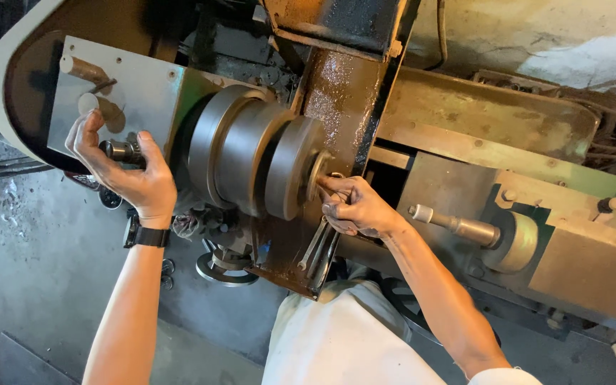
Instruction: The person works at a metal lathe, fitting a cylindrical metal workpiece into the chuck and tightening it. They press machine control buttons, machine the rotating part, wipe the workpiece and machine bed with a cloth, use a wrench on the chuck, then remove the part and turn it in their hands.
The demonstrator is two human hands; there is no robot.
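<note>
1. Nearest the camera, at the bottom centre of the frame, is the person's pale trouser leg (344, 342), with both bare forearms reaching up from it toward a worn, oily machine (344, 93).
2. The left hand (126, 167) sits at the left of the frame, a black wristwatch (147, 235) on its wrist. Its fingers (83, 139) and thumb curl around a short dark metal knob (121, 151) that sticks out of a grey metal plate (144, 85); the fingers are closed about the knob, touching it.
3. Two more pegs (87, 71) stand out from the same plate just above the hand, toward the upper left.
4. The right hand (354, 207) is at the centre of the frame. Its fingers (333, 187) are pressed together at the small hub on the right face of a stepped grey pulley (251, 160); whether they pinch something small there cannot be told.
5. Thin metal rods or tools (316, 246) hang just below the right hand; it is not clear whether the hand holds them.
6. The pulley, made of three stepped discs, lies between the two hands, mounted on the machine's brown, greasy upright.
7. To the right of the frame, a metal handle (454, 223) juts from a round cream boss (518, 242) on the machine body.
8. A small handwheel (224, 271) shows below the pulley, above the grey concrete floor (30, 271).
</note>
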